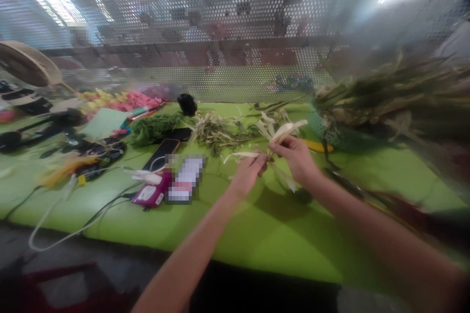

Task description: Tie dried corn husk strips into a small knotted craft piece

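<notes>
Between my two hands, above the green table [235,234], is a pale flower-like piece of dried husk strips [284,129]. My right hand [293,151] pinches it from the right, with pale strips fanning out above the fingers. My left hand [249,168] is closed at its lower end, close beside the right fingertips, and a narrow pale strip sticks out to the left over it. More strips hang below the hands. Just behind lies a heap of dry husk scraps [213,129].
Left of my hands are a lit phone [186,178], a dark phone [161,151], a purple power bank [152,190] and cables. Behind them lie green foliage [156,127] and pink flowers [135,100]. A fan [33,63] stands far left. At right, a green basket [330,132] holds dried stalks [396,93].
</notes>
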